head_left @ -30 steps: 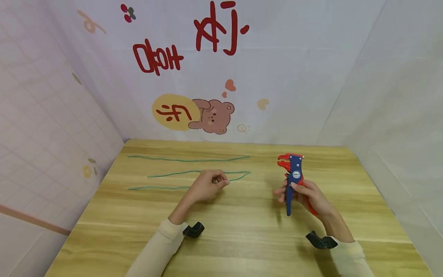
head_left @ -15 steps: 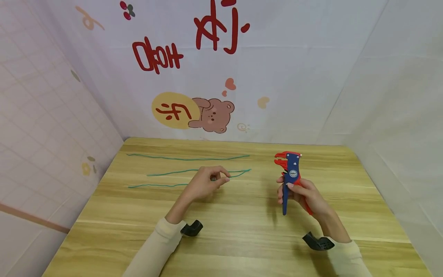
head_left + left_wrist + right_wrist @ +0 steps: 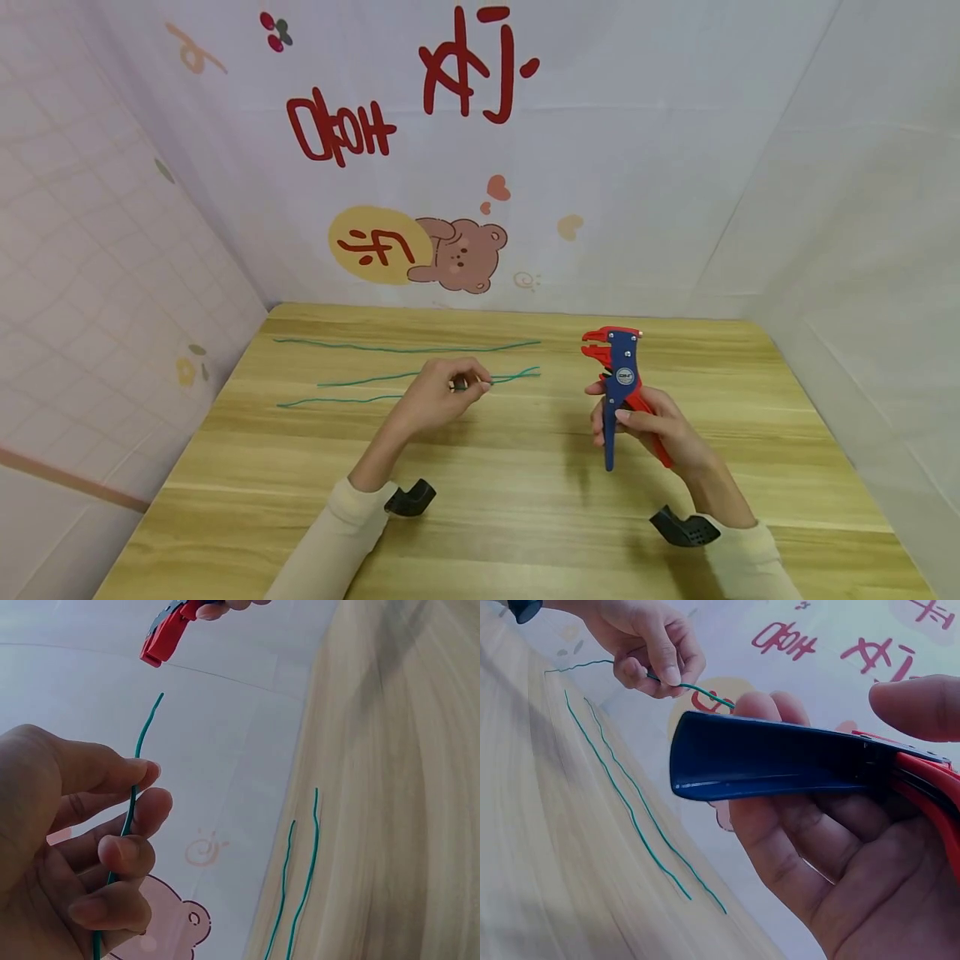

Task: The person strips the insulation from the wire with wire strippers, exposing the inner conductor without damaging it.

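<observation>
My left hand pinches a green wire between thumb and forefinger, a short way behind its free end. The other fingers curl loosely along the wire in the left wrist view. A blue-and-red wire stripper stands upright in my right hand, which grips it round its handles. Its red jaws point left, apart from the wire's end. The right wrist view shows the blue handle close up across the fingers. The wire's far end rests on the table at the left.
Two more green wires lie roughly parallel on the wooden table: a back wire and a middle wire partly hidden by my left hand. A printed white cloth wall rises behind the table and along both sides.
My right hand has brought the wire stripper a little to the left, towards my left hand. The left hand has shifted slightly, and the wire's free end now crosses the middle wire in the head view.
</observation>
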Motion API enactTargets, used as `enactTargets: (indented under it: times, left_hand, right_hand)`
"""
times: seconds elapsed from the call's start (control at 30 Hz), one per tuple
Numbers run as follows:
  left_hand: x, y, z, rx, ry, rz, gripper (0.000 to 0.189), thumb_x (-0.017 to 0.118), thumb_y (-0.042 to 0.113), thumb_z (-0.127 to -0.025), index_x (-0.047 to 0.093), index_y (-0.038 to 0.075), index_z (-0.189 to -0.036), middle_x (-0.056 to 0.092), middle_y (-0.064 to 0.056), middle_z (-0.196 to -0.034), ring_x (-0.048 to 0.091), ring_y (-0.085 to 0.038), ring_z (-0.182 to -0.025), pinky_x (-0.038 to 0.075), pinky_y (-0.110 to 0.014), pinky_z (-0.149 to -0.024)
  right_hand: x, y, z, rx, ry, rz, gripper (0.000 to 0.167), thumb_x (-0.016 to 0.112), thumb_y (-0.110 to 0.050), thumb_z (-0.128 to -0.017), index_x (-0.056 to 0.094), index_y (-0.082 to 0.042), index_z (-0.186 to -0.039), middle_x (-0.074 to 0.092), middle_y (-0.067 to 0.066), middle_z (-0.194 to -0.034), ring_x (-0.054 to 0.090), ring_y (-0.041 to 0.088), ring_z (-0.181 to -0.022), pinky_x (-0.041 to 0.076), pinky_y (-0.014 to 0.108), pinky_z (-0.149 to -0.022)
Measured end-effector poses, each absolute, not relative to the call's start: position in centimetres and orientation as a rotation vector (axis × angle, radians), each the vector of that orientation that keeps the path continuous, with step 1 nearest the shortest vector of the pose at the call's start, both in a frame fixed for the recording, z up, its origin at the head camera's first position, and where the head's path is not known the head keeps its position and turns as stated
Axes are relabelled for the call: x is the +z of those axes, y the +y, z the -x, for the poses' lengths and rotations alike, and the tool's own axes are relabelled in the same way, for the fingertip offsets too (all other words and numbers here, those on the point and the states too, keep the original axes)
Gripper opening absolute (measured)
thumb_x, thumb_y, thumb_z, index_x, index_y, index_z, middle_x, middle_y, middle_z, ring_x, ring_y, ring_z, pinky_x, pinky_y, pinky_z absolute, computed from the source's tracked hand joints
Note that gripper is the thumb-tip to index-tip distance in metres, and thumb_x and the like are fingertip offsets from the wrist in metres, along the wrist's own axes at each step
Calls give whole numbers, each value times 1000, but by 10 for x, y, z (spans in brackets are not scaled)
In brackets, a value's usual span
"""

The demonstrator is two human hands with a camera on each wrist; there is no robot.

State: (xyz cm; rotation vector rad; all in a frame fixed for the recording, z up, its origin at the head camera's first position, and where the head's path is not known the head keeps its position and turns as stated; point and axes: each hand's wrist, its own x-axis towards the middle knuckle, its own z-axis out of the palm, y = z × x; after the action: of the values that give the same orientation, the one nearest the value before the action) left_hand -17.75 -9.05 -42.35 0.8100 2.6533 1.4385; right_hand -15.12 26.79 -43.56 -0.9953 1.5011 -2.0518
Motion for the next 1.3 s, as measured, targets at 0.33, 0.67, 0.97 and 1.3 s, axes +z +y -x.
enactTargets:
  times: [0.33,0.67,0.97,1.3]
  left_hand:
    - [-408,-94,172,1476,2692,-823,8,69,19,-99,75,21,-94,68,5,-78,59,-11,-72,50,-26,-68]
    - [-392,-95,169,1497,2710,-825,8,70,19,-99,76,20,-94,62,6,-70,55,-12,-64,42,-23,-58]
    - [-387,-91,171,1538,2685,-847,8,69,20,-99,77,19,-96,59,6,-66,48,-8,-58,39,-23,-55]
    - [-379,-88,173,1617,2663,-882,8,71,25,-98,78,24,-99,42,5,-58,35,-8,-52,30,-23,-53]
  right_hand:
    - [-426,253,150,-2049,1505,1060,44,27,13,-99,32,21,-142,69,18,-105,70,30,-93,59,42,-90]
    - [-420,236,147,-2039,1558,1056,42,30,11,-99,37,19,-139,69,17,-99,71,28,-87,61,43,-83]
    - [-417,226,149,-2051,1415,1127,51,30,16,-96,25,20,-147,66,18,-109,70,27,-98,60,45,-88]
    - [-416,220,152,-2014,1506,1158,47,32,13,-97,33,20,-143,67,19,-99,68,30,-81,61,42,-78]
